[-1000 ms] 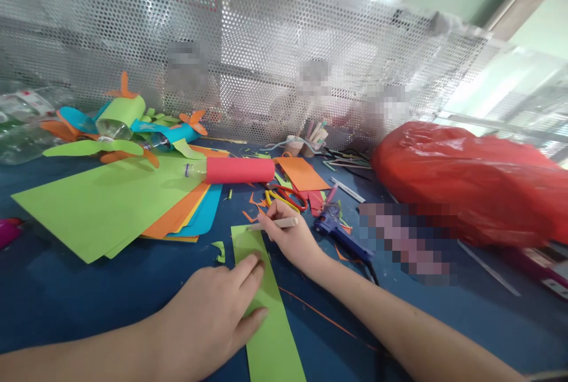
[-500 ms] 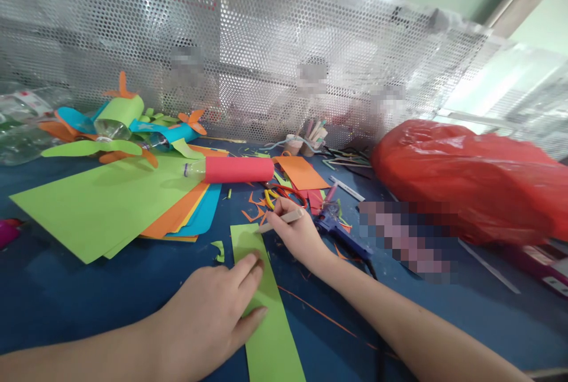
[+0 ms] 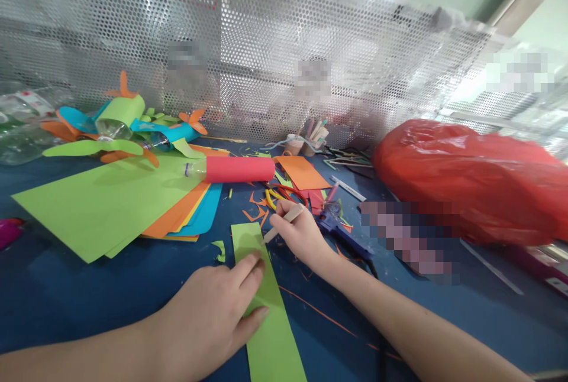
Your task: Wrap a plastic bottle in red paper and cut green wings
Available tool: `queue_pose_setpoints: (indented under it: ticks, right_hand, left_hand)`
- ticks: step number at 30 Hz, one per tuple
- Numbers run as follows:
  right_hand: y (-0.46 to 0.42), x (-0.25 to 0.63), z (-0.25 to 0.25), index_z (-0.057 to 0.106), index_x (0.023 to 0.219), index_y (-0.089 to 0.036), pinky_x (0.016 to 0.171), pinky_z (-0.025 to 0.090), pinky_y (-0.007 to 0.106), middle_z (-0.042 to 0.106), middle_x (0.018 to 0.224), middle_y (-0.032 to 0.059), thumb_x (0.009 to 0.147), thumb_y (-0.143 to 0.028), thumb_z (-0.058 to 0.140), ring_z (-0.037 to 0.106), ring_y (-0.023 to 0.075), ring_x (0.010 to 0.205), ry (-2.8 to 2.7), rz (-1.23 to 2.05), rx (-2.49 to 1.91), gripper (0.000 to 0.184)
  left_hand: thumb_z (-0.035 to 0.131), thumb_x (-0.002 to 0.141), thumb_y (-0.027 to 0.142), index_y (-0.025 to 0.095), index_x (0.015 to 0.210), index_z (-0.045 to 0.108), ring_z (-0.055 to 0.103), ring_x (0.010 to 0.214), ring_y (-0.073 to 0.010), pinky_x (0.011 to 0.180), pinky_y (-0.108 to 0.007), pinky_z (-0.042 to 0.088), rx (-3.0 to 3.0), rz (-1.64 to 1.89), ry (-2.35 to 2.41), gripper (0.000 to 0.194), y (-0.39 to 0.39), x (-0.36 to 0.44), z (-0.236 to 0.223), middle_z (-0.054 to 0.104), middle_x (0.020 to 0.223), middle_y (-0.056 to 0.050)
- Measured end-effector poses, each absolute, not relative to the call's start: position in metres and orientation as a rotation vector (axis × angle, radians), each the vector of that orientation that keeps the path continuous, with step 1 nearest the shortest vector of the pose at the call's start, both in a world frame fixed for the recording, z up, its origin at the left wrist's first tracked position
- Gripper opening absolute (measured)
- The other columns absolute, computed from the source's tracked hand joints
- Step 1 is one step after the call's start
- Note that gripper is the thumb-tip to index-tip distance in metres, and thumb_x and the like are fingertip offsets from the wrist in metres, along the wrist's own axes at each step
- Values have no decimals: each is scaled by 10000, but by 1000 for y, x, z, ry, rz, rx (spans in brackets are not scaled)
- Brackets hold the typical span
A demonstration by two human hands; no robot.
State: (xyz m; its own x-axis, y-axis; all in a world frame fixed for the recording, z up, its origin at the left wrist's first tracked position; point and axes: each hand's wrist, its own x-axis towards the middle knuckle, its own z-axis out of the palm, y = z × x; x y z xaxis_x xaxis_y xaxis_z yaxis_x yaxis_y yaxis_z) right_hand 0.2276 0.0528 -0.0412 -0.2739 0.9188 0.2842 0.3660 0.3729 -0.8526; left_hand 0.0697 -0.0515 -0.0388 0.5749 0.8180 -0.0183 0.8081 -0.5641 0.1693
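A long strip of light green paper lies on the blue table, running toward me. My left hand rests on it with fingers stretched out, pressing it down from the left. In my right hand is a pale pen, pinched between thumb and fingers. Its tip touches or hovers by the strip's right edge near the far end; I cannot tell which. A small green paper scrap is left of the strip.
Green paper sheets fan out at left below paper-covered bottle planes. Ahead lies a bottle wrapped in red paper, with scissors nearby. A blue glue gun and red plastic bag are at right.
My right hand has shifted slightly, bringing the pen tip a little nearer to me along the strip's right edge. My left hand stays in place on the paper.
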Motion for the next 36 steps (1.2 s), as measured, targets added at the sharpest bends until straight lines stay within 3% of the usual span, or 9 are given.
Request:
queue_pose_setpoints:
  ticks: [8,14,20,23,26,28,32,36]
  right_hand:
    - [58,228,-45,378,596,-227,478,258,251,312,483,-81,788,-356,543,287,95,455,-1355,1181,-1013,284]
    - [56,226,-47,490,679,-212,490,293,247,419,479,-62,820,-503,556,363,106,474,-1304,1227,-986,330]
    - [57,228,-49,538,717,-200,472,271,239,393,480,-69,832,-552,549,343,95,473,-1301,1149,-974,371]
    - [57,229,-47,536,689,-194,488,276,226,373,500,-78,804,-499,616,335,86,492,-1266,1101,-951,336]
    - [54,229,-41,560,713,-190,501,300,216,422,516,-69,812,-448,599,375,88,507,-1226,1187,-865,279]
    - [50,228,-38,554,711,-195,491,310,212,455,490,-63,832,-416,552,400,93,485,-1216,1280,-816,253]
    - [43,227,-36,440,637,-206,431,280,192,452,427,-90,808,-369,595,390,69,387,-1254,1371,-780,282]
    - [42,225,-38,405,628,-207,420,290,181,476,421,-92,828,-366,587,400,58,370,-1364,1376,-774,314]
  left_hand:
    - [378,951,333,136,1384,438,691,921,-305,726,-454,593,2700,83,1395,480,-52,69,-42,471,1416,-159]
    - [377,952,320,184,1304,528,707,837,-289,675,-461,593,2710,32,1398,407,-52,69,-36,483,1411,-138]
    - [380,949,321,192,1181,592,692,870,-289,700,-442,571,2645,203,1517,340,-30,55,-43,464,1428,-124]
    - [407,938,367,198,1214,534,642,968,-273,799,-414,528,2489,524,1522,347,-19,47,-47,568,1270,-123]
    - [341,946,378,224,1173,452,607,793,-198,718,-340,498,2105,828,1511,296,-12,42,-44,612,963,-50]
    - [269,957,349,243,1103,408,541,687,-162,651,-302,460,1876,915,1450,228,-8,39,-43,576,862,-6]
    - [263,953,315,245,1040,360,447,657,-148,645,-307,404,1773,931,1342,148,-2,37,-44,540,858,4]
    - [279,937,250,245,1074,334,488,767,-162,727,-337,417,1813,929,1250,148,-3,39,-47,515,882,-7]
